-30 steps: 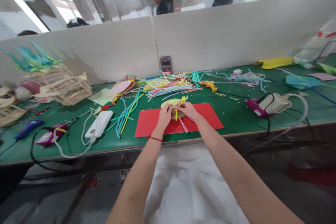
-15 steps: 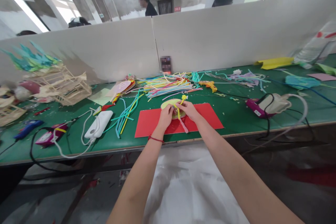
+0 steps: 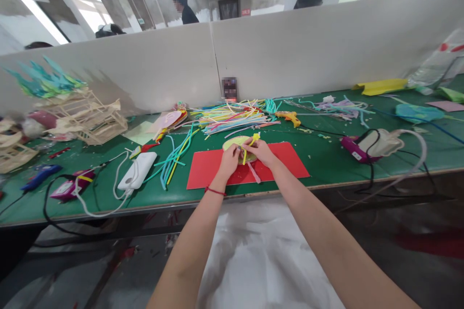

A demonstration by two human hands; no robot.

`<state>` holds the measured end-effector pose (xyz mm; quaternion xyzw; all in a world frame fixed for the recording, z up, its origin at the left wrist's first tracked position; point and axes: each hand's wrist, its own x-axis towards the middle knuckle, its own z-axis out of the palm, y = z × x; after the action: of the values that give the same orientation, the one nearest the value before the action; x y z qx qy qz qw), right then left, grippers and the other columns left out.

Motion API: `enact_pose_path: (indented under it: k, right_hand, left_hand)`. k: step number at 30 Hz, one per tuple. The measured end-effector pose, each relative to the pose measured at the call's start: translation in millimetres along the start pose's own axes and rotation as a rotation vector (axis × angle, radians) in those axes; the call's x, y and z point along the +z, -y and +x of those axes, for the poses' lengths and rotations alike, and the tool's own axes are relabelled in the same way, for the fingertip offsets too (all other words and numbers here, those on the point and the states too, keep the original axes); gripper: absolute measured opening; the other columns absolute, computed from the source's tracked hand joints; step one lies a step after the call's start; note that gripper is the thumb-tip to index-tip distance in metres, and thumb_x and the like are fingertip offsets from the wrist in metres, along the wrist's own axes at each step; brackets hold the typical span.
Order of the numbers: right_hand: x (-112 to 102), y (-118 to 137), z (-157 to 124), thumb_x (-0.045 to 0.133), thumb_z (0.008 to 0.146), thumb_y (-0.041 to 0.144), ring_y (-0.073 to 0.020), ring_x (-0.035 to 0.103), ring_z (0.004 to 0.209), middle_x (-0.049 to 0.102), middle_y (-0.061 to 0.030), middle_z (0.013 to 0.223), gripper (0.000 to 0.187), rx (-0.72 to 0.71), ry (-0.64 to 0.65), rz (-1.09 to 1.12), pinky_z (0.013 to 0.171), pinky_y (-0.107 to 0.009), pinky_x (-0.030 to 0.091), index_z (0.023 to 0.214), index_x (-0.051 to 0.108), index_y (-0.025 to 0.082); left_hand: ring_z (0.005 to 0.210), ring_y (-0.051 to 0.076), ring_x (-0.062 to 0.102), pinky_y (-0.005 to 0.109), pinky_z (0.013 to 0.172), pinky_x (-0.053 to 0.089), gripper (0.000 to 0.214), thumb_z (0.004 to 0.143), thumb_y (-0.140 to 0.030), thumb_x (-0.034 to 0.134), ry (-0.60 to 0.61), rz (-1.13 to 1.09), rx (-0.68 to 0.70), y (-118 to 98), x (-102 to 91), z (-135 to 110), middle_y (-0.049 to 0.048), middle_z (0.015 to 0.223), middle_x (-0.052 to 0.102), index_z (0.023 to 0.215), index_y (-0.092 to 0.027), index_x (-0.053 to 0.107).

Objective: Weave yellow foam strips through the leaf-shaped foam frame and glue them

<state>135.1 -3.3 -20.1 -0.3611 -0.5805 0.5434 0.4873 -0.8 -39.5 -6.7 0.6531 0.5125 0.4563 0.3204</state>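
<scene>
My left hand (image 3: 229, 160) and my right hand (image 3: 261, 151) meet over a red sheet (image 3: 206, 169) on the green table (image 3: 326, 154). Both pinch a yellow pipe cleaner (image 3: 250, 144) that bends across a pale yellow-green disc (image 3: 232, 143). My left fingers are closed on the disc's near edge and the lower end of the pipe cleaner. My right fingers are closed on its upper part. A pink strip (image 3: 253, 173) lies on the red sheet just under my right hand.
A heap of coloured pipe cleaners (image 3: 232, 118) lies behind the disc, with a yellow glue gun (image 3: 288, 117) beside it. A white power bank (image 3: 137, 170) with cables sits left, a purple device (image 3: 357, 149) right. White partition (image 3: 290, 53) backs the table; people stand beyond it.
My hands stay on the disc; the yellow pipe cleaner's free end has shifted slightly between my fingers. A person behind the partition has walked to the left.
</scene>
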Motion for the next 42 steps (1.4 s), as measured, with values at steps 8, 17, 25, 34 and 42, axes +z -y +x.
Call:
enact_pose_path:
  k: [8,17,25,34,42]
  right_hand:
    - [-1,0,-1,0.071,0.055,0.042,-0.0136,0.055,0.060,0.061,-0.0004,0.064,0.032,0.023,0.001,0.010,0.061,-0.028,0.044,0.069,0.060,0.016]
    - [-4,-7,4,0.070,0.055,0.044,-0.0128,0.053,0.059,0.060,-0.0005,0.063,0.032,0.008,-0.137,0.016,0.057,-0.026,0.042,0.069,0.062,0.016]
    - [-1,0,1,0.069,0.056,0.044,-0.0115,0.050,0.053,0.056,0.0009,0.057,0.031,0.006,-0.120,-0.020,0.051,-0.025,0.040,0.067,0.063,0.016]
    - [1,1,-1,0.071,0.054,0.043,-0.0137,0.055,0.058,0.059,-0.0002,0.061,0.031,0.005,-0.146,-0.038,0.054,-0.026,0.044,0.067,0.061,0.016]
    - [0,3,-1,0.067,0.058,0.041,-0.0116,0.053,0.056,0.057,0.0009,0.060,0.026,-0.007,-0.136,-0.023,0.052,-0.023,0.042,0.066,0.062,0.016]
  left_hand:
    - [0.057,0.012,0.049,0.024,0.059,0.042,0.023,0.080,-0.020,0.044,-0.029,-0.048,-0.017,0,1.5,2,-0.0007,0.057,0.054,0.057,-0.017,0.046]
    - [0.058,0.010,0.049,0.022,0.057,0.041,0.019,0.076,-0.032,0.051,0.063,-0.109,0.018,0,4.3,-1,-0.0014,0.061,0.054,0.065,-0.016,0.051]
    - [0.053,0.008,0.046,0.020,0.054,0.038,0.007,0.068,-0.018,0.056,0.121,-0.072,0.030,2,4.2,-3,-0.0046,0.060,0.050,0.070,-0.016,0.049]
    - [0.054,0.008,0.042,0.020,0.054,0.034,0.008,0.074,-0.022,0.052,0.068,0.051,0.061,1,2.8,-2,-0.0038,0.058,0.048,0.068,-0.015,0.052]
    - [0.058,0.009,0.045,0.020,0.056,0.036,0.012,0.074,-0.023,0.051,0.041,0.138,0.045,4,1.4,-1,-0.0024,0.062,0.053,0.075,-0.015,0.059]
